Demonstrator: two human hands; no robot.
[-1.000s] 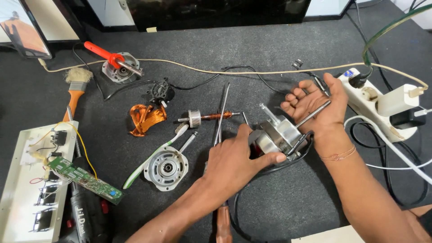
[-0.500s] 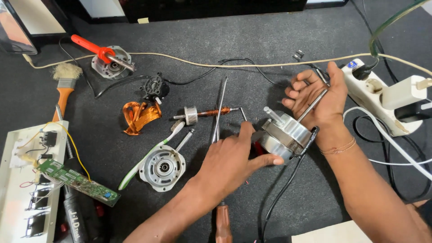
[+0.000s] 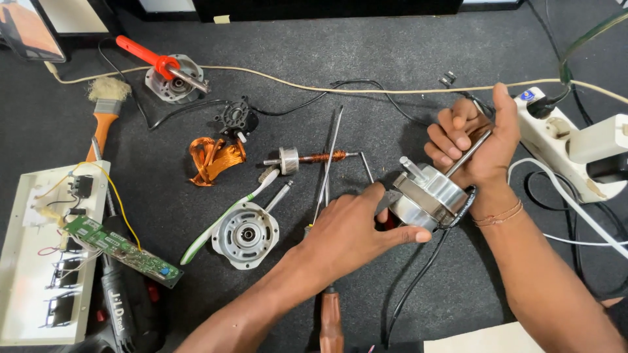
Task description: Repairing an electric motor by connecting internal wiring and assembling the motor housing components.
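Observation:
A silver fan motor [image 3: 428, 194] with a steel shaft lies tilted on the dark mat at centre right. My left hand [image 3: 356, 232] presses against its near side, thumb along the housing's lower edge. My right hand [image 3: 474, 140] cups the far side, fingers curled around the shaft. A black cable [image 3: 418, 281] runs from the motor toward me. A long thin screwdriver [image 3: 329, 163] lies just left of my left hand.
Round motor end cover [image 3: 245, 233], rotor with copper winding [image 3: 304, 157], copper coil bundle [image 3: 212, 159], toothbrush [image 3: 226, 219], black hub [image 3: 235, 119], red-handled tool on a housing [image 3: 171, 73], paintbrush [image 3: 103, 117], circuit board [image 3: 121, 250], white panel [image 3: 39, 255], power strip [image 3: 566, 140], wooden handle [image 3: 331, 320].
Both hands have stayed on the motor, turning it slightly; my right hand's fingers have closed more around the shaft. The view shifted a little.

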